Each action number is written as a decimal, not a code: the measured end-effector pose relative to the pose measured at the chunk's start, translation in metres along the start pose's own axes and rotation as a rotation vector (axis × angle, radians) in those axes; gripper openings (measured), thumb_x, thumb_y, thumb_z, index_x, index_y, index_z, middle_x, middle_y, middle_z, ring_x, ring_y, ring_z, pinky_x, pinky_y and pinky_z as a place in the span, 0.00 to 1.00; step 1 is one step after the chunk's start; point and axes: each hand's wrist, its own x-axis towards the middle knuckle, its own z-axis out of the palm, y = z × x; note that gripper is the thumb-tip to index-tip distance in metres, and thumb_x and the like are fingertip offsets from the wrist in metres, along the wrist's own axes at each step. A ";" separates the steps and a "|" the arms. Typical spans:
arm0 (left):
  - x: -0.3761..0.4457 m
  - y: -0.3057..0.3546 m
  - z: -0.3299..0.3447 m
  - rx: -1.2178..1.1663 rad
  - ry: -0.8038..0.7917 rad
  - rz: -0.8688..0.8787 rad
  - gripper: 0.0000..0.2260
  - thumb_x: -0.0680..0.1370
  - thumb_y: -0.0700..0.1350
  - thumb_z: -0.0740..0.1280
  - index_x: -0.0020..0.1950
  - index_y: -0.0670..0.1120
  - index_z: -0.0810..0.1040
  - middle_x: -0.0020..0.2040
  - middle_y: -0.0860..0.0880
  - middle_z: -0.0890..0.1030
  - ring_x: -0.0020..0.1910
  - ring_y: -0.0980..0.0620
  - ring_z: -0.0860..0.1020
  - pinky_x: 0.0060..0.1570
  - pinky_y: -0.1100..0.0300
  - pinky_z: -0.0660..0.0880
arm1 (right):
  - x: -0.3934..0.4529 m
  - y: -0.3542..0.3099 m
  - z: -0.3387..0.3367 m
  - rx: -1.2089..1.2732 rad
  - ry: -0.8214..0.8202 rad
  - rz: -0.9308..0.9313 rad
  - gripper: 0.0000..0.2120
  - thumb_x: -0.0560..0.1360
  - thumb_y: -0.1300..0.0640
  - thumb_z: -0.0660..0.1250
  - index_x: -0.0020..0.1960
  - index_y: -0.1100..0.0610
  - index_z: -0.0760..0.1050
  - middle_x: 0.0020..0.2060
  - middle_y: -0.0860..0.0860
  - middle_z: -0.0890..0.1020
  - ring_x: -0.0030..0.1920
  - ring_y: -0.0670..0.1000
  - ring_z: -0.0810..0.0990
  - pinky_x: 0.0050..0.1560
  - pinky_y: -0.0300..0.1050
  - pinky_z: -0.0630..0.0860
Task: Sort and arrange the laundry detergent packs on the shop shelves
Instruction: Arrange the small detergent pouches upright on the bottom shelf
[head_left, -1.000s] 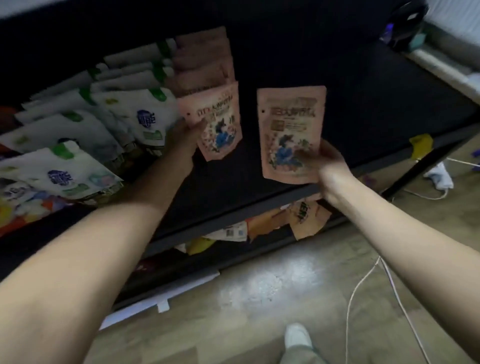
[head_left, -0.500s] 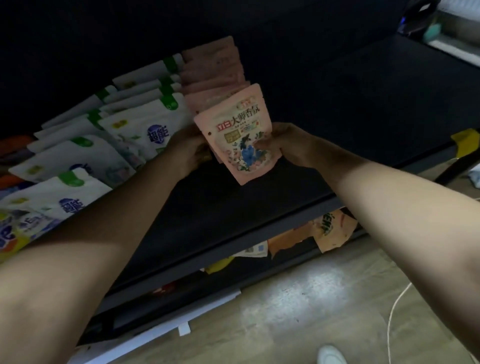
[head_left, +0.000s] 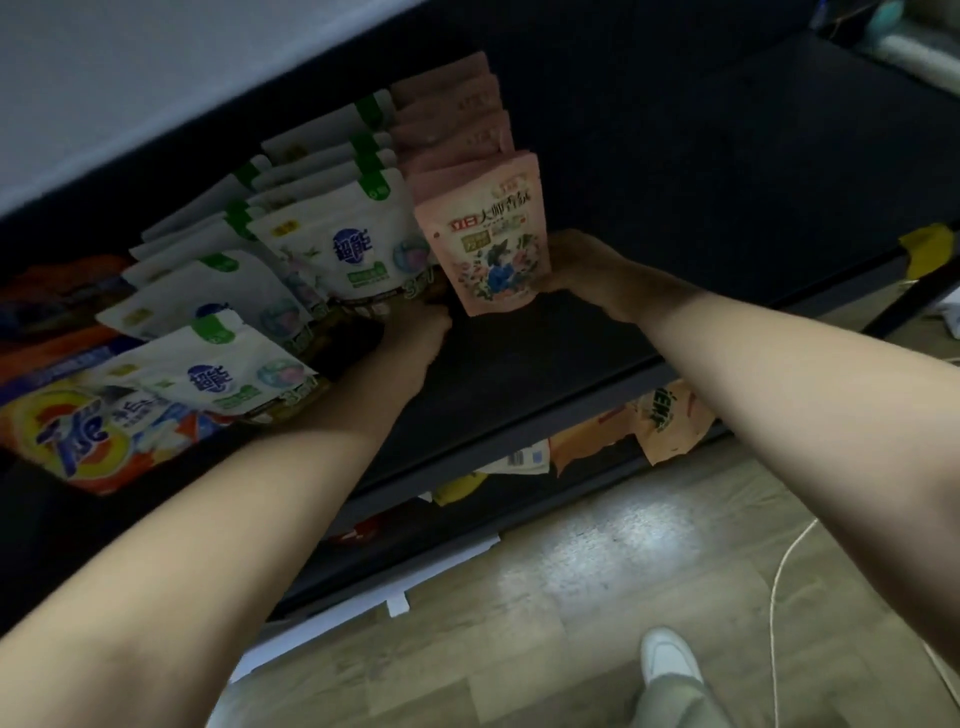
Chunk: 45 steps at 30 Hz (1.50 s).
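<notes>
Right hand (head_left: 576, 270) holds the front pink pack (head_left: 491, 244), hiding packs behind. Left hand (head_left: 421, 325) fingers are hidden; grip unclear.

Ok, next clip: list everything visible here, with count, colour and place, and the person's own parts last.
pink flat detergent pouches: a row, exact count unclear, pink with floral print, upright mid-shelf; front one held.
white detergent pouches with green tabs: two overlapping rows, white, left of the pink row.
orange and yellow detergent bag: one, lying at the shelf's left front.
black shop shelf: one, bare on its right side.
orange packs on lower shelf: several, partly hidden under the top shelf.
white cable: one, on the wooden floor.
white shoe: one, bottom right.
left hand: at the front pink pouch's lower left corner.
right hand: grips that pouch's right edge.
</notes>
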 end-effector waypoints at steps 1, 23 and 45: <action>-0.008 -0.002 0.001 0.122 0.001 0.023 0.07 0.79 0.39 0.60 0.42 0.45 0.74 0.41 0.46 0.74 0.42 0.47 0.74 0.41 0.56 0.70 | -0.008 -0.001 -0.001 -0.073 0.031 -0.001 0.19 0.73 0.62 0.69 0.64 0.60 0.75 0.59 0.54 0.79 0.60 0.52 0.77 0.56 0.39 0.71; -0.381 0.318 -0.023 1.175 -0.178 1.181 0.16 0.80 0.49 0.60 0.63 0.42 0.74 0.59 0.42 0.75 0.59 0.42 0.72 0.51 0.52 0.72 | -0.376 -0.291 -0.212 -1.231 0.207 0.090 0.17 0.77 0.53 0.64 0.65 0.54 0.71 0.63 0.51 0.76 0.63 0.52 0.74 0.61 0.43 0.69; -0.259 0.718 -0.143 0.938 0.316 0.774 0.15 0.80 0.50 0.58 0.55 0.40 0.76 0.44 0.45 0.75 0.41 0.46 0.72 0.32 0.60 0.67 | -0.199 -0.585 -0.514 -1.021 0.730 -0.042 0.21 0.80 0.48 0.57 0.57 0.66 0.76 0.59 0.60 0.77 0.58 0.60 0.75 0.55 0.46 0.71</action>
